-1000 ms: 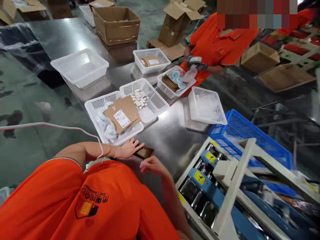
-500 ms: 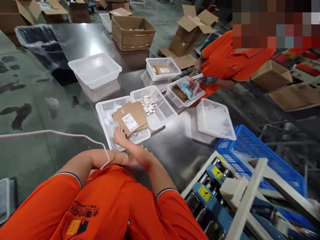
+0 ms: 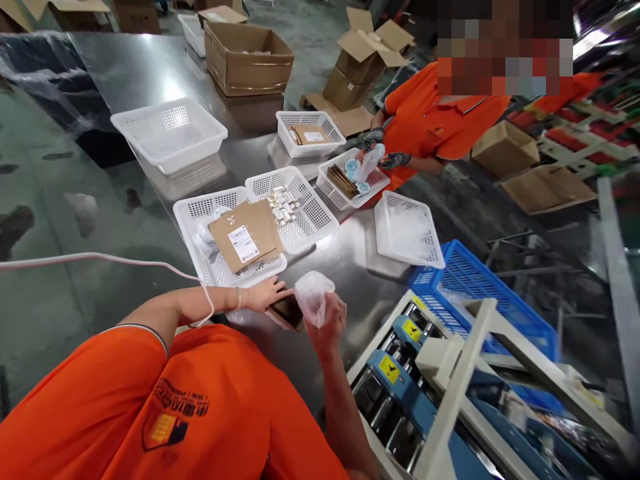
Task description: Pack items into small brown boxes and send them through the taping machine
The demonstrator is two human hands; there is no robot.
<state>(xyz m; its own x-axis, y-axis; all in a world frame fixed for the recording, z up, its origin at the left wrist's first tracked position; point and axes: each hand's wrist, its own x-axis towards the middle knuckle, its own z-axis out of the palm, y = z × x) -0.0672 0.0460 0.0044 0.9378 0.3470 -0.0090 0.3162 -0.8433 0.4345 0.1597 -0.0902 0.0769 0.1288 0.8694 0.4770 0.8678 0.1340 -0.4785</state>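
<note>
My right hand [image 3: 327, 322] is closed round a white wrapped bundle [image 3: 314, 297] over the metal table [image 3: 355, 293]. Just left of it, my left hand [image 3: 265, 294] holds the edge of a small brown box [image 3: 287, 311], dark inside, near the table's front edge. Beyond my left hand stands a white basket [image 3: 197, 267] with brown cardboard envelopes [image 3: 240, 230], the top one labelled, and white wrapped pieces beside them. Against it, a second white basket [image 3: 320, 223] holds several small white packets [image 3: 283, 203].
A co-worker in orange [image 3: 430, 127] handles a wrapped item above a basket [image 3: 327, 190] across the table. Other white baskets [image 3: 170, 137] and an open carton [image 3: 247, 63] stand farther back. Rollers [image 3: 390, 393] and a blue crate [image 3: 500, 300] are at the right.
My right hand has left the left basket with a white bundle and moved right, beside my left hand. The small brown box has come into sight. The whole view has shifted slightly.
</note>
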